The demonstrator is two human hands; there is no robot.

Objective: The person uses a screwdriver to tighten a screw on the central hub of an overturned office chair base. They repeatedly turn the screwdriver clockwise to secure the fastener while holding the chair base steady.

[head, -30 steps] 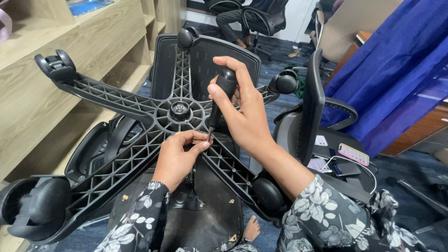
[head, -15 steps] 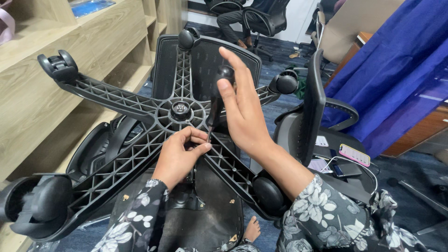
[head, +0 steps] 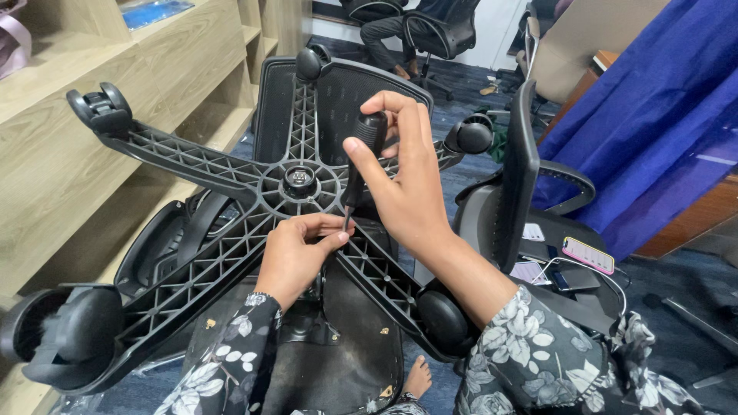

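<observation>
From my head camera: my right hand (head: 407, 192) grips a black-handled screwdriver (head: 360, 165) upright over the black plastic five-armed chair base (head: 223, 223). My left hand (head: 296, 257) pinches its tip, beside the hub (head: 300, 180).

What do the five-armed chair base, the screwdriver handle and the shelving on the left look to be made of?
Chair base: black moulded plastic by the look, matte, with open ribbing along each arm.
Screwdriver handle, gripped by the right hand: dark, slightly glossy, probably plastic or rubber; its thin shaft looks like metal.
Shelving: pale wood grain, likely laminate board.
</observation>
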